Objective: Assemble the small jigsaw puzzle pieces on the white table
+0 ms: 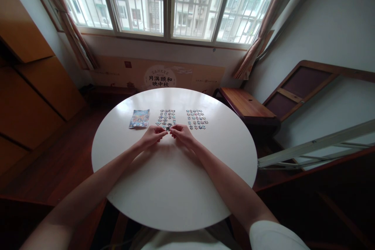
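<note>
My left hand (152, 135) and my right hand (181, 133) meet over the far half of a round white table (172, 187). Both pinch small dark jigsaw pieces (168, 128) held between their fingertips. Just beyond the hands lie two groups of loose puzzle pieces laid out in rows, one group (166, 117) straight ahead and another (197, 119) to its right. A small colourful picture card (139, 118) lies flat to the left of them.
A wooden side table (246, 105) stands at the right of the round table, with a folded wooden frame (304, 86) leaning on the wall. Brown cabinets (32, 97) line the left. A printed cardboard panel (159, 76) stands under the barred window (170, 4).
</note>
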### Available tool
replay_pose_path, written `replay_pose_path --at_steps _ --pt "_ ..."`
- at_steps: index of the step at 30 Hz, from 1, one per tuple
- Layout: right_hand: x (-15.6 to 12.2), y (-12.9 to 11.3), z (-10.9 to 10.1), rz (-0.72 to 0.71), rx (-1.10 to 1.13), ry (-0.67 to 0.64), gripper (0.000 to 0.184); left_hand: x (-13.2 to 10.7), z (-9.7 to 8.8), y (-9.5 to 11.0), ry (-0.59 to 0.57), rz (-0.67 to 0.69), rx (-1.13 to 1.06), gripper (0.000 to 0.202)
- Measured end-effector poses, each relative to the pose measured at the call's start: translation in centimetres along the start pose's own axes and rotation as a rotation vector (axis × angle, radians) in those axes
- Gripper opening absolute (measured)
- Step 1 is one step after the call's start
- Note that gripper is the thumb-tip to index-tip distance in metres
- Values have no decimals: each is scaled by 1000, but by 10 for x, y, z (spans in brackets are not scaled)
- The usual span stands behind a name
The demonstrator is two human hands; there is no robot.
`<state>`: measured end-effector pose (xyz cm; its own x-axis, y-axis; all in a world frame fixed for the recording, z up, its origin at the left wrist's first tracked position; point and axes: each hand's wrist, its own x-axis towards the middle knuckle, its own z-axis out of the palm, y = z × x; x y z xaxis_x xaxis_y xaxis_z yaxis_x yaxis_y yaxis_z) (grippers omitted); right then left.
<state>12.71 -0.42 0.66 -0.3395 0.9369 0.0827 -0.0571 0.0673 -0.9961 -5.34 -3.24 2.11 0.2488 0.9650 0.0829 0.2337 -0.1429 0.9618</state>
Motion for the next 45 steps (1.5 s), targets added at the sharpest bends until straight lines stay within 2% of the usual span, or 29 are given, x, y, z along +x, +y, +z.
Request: replay_pose_path --at_steps 16,27,45 --pt "1 1 0 10 -10 -20 27 -1 0 1 22 0 -4 37" --pt "-1 -2 -1 -3 -33 -31 30 1 -1 -3 21 20 -11 33" --pt "-2 -1 0 -6 -56 -32 30 -1 0 4 39 -27 -51 35"
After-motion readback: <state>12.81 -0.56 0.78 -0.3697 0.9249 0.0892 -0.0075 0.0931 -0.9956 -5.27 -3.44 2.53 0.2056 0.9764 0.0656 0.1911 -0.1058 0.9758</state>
